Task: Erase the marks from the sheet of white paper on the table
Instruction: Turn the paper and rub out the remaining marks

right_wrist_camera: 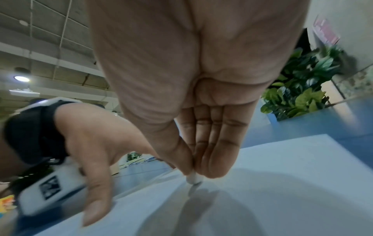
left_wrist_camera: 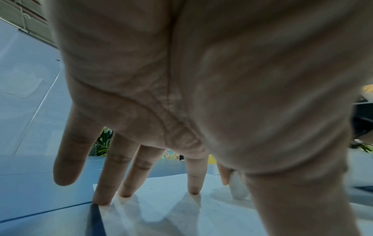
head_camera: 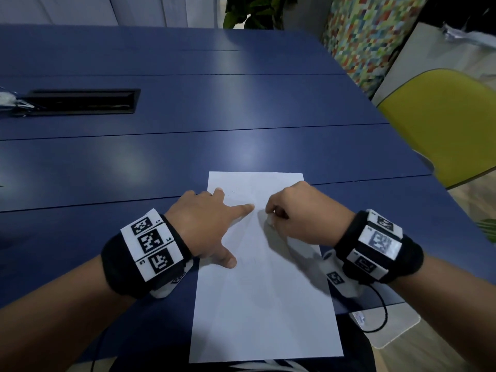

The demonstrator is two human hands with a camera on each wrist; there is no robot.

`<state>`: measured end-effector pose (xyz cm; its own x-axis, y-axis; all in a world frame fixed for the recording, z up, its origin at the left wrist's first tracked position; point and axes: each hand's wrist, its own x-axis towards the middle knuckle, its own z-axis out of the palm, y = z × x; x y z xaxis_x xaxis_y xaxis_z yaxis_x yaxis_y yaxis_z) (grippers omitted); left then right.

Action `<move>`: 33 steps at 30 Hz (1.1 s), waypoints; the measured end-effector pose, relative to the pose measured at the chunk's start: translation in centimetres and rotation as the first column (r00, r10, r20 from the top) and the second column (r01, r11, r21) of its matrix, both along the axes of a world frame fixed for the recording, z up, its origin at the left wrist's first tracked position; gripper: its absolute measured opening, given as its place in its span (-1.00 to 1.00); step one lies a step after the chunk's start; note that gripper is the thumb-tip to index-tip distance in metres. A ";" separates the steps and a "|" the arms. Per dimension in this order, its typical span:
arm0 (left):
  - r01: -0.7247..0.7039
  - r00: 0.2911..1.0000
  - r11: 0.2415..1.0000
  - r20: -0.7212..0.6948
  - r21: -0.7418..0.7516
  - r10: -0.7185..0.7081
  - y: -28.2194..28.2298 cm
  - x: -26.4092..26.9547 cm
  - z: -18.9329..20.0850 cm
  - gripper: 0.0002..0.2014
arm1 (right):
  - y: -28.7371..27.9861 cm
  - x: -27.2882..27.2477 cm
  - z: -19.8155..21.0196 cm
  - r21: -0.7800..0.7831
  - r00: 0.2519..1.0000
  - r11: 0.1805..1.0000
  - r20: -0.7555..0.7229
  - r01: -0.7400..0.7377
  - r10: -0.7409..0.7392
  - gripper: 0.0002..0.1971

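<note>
A white sheet of paper [head_camera: 265, 304] lies lengthwise on the blue table [head_camera: 188, 157], and only faint grey traces show on it. My left hand [head_camera: 206, 226] lies on the sheet's upper left with straight, spread fingers [left_wrist_camera: 193, 183] whose tips press the paper [left_wrist_camera: 171, 207] down. My right hand [head_camera: 292, 208] is beside it, just right of the left index fingertip. Its thumb and fingers pinch a small white eraser [right_wrist_camera: 193, 178] whose tip touches the paper [right_wrist_camera: 282, 175]. The eraser [head_camera: 269, 223] barely shows under the right hand in the head view.
A black cable slot [head_camera: 80, 101] is set into the table at the far left. A yellow chair [head_camera: 442, 124] stands past the right edge, and a green plant [head_camera: 255, 12] beyond the far edge. The sheet's near end reaches the table's front edge.
</note>
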<state>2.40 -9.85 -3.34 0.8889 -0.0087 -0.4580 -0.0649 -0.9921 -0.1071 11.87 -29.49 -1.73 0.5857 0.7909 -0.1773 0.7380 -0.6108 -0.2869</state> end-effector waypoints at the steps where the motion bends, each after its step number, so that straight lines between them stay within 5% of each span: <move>1: 0.000 1.000 1.000 0.001 0.003 0.000 0.0 0.0 0.0 0.12 | 0.1 -0.2 -0.2 0.005 1.000 1.000 0.009 -0.016 0.016 -0.79; 5: 0.007 1.000 1.000 0.001 0.018 -0.007 0.0 0.0 0.0 0.13 | 0.1 -1.2 -0.4 -0.031 0.996 0.996 -0.020 -0.085 0.085 -0.79; 10: 0.003 1.000 1.000 0.015 -0.011 -0.003 0.2 0.0 -0.1 0.20 | -2.0 3.0 1.5 0.086 0.993 0.989 -0.002 0.118 -0.118 -0.86; 13: -0.009 1.000 0.999 0.022 -0.034 0.009 0.2 0.0 0.0 0.27 | -3.7 4.6 2.7 0.279 0.945 0.910 -0.202 0.307 -0.257 -0.90; 16: -0.009 1.000 0.999 0.008 -0.040 0.010 0.0 0.3 0.2 0.29 | -4.4 4.6 2.8 0.313 0.900 0.869 -0.338 0.382 -0.274 -0.90; 29: -0.010 0.999 1.000 -0.036 0.004 0.010 -0.4 0.9 0.5 0.20 | -3.0 0.0 -0.6 0.046 0.994 0.999 -0.104 0.028 -0.023 -0.83; 33: -0.008 0.999 1.000 -0.038 -0.003 0.008 -0.4 0.8 0.5 0.20 | -3.5 1.0 -0.3 0.039 0.993 0.994 -0.066 0.098 -0.095 -0.82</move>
<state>3.22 -10.23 -2.86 0.8712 -0.0034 -0.4910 -0.0611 -0.9930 -0.1014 12.91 -32.98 -2.06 0.6483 0.7388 -0.1844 0.6556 -0.6647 -0.3582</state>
